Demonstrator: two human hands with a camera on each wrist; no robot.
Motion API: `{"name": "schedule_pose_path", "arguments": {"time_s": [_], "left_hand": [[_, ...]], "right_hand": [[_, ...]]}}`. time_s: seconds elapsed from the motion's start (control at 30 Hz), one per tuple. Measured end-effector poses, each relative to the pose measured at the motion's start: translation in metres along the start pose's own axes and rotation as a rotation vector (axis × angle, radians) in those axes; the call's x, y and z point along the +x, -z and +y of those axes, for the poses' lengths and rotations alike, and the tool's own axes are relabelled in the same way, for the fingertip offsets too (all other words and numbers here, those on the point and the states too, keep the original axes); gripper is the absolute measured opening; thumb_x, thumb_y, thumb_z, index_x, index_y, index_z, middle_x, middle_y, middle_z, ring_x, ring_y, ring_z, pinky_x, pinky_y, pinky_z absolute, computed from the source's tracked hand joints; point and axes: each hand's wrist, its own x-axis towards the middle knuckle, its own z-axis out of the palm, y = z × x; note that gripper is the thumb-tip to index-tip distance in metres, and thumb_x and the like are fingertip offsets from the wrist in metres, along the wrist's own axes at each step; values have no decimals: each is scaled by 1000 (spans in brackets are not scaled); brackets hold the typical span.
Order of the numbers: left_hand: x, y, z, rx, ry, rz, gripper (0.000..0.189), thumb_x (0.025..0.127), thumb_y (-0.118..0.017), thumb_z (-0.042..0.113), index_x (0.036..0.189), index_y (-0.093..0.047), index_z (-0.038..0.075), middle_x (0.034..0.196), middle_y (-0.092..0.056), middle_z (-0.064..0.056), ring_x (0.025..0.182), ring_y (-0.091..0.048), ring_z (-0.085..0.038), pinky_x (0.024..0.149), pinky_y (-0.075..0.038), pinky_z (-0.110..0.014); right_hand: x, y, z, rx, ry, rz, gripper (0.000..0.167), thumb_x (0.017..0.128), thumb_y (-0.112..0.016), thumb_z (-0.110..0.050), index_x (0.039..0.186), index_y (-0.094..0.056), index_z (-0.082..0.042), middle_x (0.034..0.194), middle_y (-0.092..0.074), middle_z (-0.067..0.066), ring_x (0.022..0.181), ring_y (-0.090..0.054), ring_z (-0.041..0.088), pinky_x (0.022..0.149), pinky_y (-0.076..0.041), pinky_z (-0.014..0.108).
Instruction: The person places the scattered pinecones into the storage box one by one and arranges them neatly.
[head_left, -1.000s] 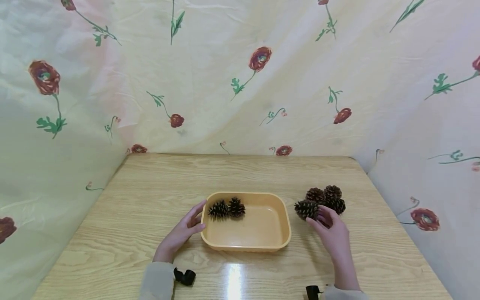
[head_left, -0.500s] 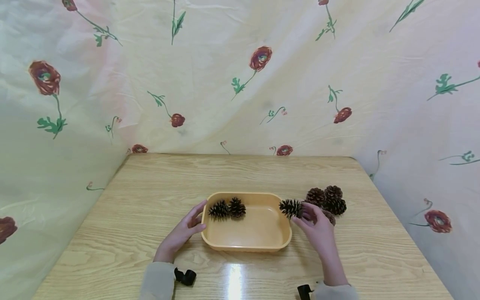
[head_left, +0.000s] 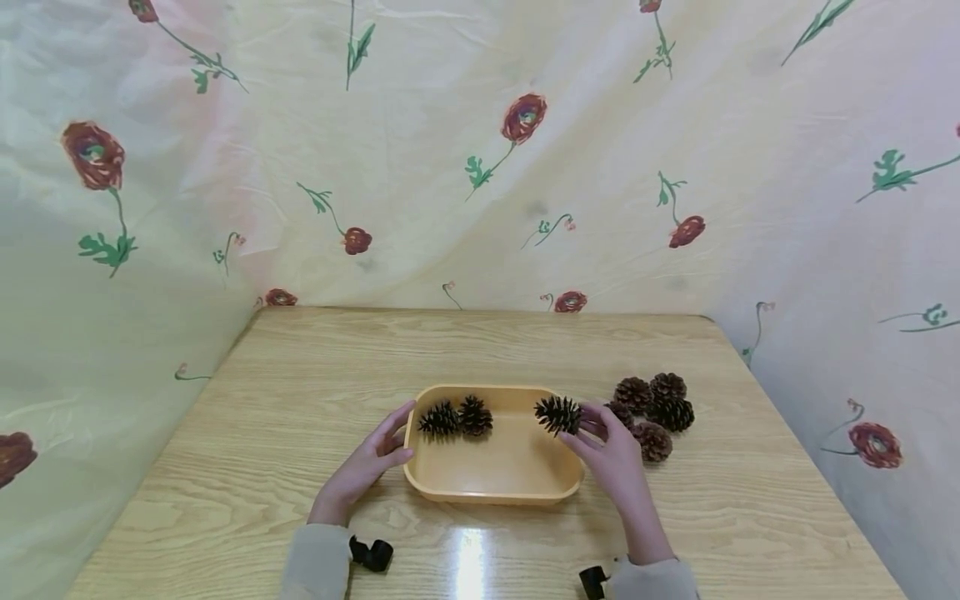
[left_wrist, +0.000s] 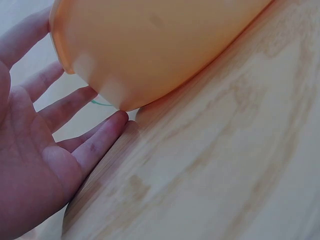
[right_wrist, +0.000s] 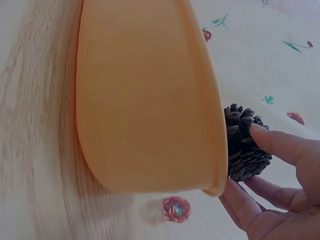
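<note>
My right hand (head_left: 613,457) pinches a dark pine cone (head_left: 557,415) between thumb and fingers. It holds the cone above the right end of a yellow-orange plastic bin (head_left: 495,471). In the right wrist view the held pine cone (right_wrist: 245,150) shows just past the bin's rim, which hides part of it. Two pine cones, one (head_left: 439,421) beside another (head_left: 475,416), lie in the bin's far left corner. Against the bin's left end rests my left hand (head_left: 363,465). Its fingers (left_wrist: 67,107) are extended and spread along the outer wall.
Several more pine cones (head_left: 653,442) lie grouped on the wooden table (head_left: 315,350) to the right of the bin. Flower-printed cloth (head_left: 420,150) stands behind the table and along both sides.
My right hand has carried the pine cone leftward from the group on the table to over the bin's right end. The left hand and the bin have stayed in place.
</note>
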Motion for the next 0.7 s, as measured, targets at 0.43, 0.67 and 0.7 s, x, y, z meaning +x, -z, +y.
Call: {"name": "schedule_pose_path", "arguments": {"time_s": [0.43, 0.67, 0.7], "left_hand": [[0, -1, -1, 7, 6, -3, 69, 99, -52, 10, 157, -16, 21, 163, -12, -17, 139, -33, -45, 110, -36, -47], [0, -2, -1, 0, 45, 17, 69, 98, -54, 11, 156, -19, 26, 163, -15, -11, 141, -33, -40, 111, -34, -45], [0, -2, -2, -3, 49, 19, 69, 98, -54, 12, 155, -19, 27, 163, -15, -10, 141, -32, -40, 112, -33, -46]], "right_hand": [[4, -17, -4, 22, 8, -33, 63, 85, -75, -18, 137, -46, 2, 137, -51, 26, 125, -54, 39, 99, -50, 36], [11, -29, -6, 15, 15, -58, 61, 85, -75, -16, 135, -46, 3, 133, -52, 28, 123, -55, 42, 99, -50, 41], [13, -32, -7, 15, 16, -62, 61, 85, -75, -16, 135, -46, 3, 132, -53, 29, 123, -55, 43, 100, -50, 42]]}}
